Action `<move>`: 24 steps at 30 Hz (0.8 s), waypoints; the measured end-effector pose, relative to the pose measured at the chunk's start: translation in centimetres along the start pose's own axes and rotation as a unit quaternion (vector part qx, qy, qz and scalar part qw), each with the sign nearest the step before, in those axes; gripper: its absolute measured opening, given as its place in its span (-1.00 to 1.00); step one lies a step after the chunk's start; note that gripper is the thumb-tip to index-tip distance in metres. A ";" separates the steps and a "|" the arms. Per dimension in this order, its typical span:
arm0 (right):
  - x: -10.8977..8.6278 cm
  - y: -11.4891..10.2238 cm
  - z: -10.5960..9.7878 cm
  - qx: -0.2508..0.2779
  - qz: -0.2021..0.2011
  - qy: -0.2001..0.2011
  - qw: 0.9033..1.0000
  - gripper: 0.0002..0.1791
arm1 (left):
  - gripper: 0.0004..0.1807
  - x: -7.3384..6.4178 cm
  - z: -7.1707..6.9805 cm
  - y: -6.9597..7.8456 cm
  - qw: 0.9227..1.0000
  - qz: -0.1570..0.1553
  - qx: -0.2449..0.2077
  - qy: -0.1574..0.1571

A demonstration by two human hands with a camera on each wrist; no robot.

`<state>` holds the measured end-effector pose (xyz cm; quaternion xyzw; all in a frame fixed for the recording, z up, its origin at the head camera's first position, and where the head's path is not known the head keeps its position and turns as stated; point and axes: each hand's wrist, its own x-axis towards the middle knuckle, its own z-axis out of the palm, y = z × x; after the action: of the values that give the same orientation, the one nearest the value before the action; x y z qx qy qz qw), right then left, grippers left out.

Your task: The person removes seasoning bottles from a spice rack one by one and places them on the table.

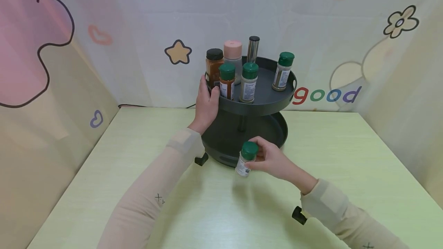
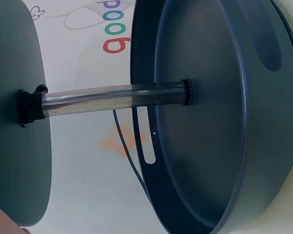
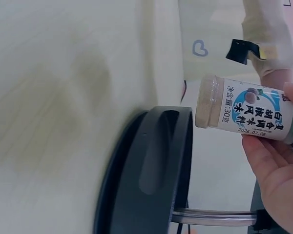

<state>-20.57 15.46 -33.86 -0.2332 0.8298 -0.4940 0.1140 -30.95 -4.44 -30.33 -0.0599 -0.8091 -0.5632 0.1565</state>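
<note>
In the head view, my right hand [image 1: 273, 160] pinches a small spice jar [image 1: 243, 164] by its green cap and side. The jar tilts in front of the lower tray [image 1: 225, 158] of a black two-tier turntable rack. Its pale powder and white label show in the right wrist view, with the fingers [image 3: 268, 165] beneath it. My left hand [image 1: 207, 107] grips the left rim of the upper tray [image 1: 256, 107], thumb toward the front. In the left wrist view, only a bit of that hand shows at the lower left corner, beside the upper tray's underside [image 2: 19, 161].
On the upper tray stand green-capped jars [image 1: 248, 87], a black-capped brown jar [image 1: 214, 64], a pink-capped bottle [image 1: 233, 55] and a slim silver cylinder [image 1: 253, 47]. A metal post [image 2: 112, 99] joins the tiers. The pale table [image 1: 138, 156] meets a printed backdrop [image 1: 145, 68].
</note>
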 end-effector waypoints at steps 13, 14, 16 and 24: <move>0.3 1.6 1.2 -0.004 0.014 -0.022 1.000 -0.51 | -0.30 0.0 0.0 -0.1 1.000 -0.001 0.003 0.002; 0.3 1.7 1.3 -0.003 0.016 -0.025 1.000 -0.50 | -0.30 0.0 0.0 -0.1 1.000 -0.001 0.003 0.002; 0.3 2.0 1.5 -0.003 0.018 -0.030 0.999 -0.51 | -0.30 0.0 0.0 -0.1 1.000 -0.001 0.003 0.001; 0.5 2.7 1.9 -0.001 0.014 -0.034 0.999 -0.53 | -0.30 0.1 0.0 -0.1 1.000 -0.001 0.003 0.002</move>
<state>-20.95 14.88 -37.09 -0.2379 0.8291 -0.4835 0.1487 -31.02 -4.44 -30.37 -0.0575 -0.8107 -0.5611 0.1571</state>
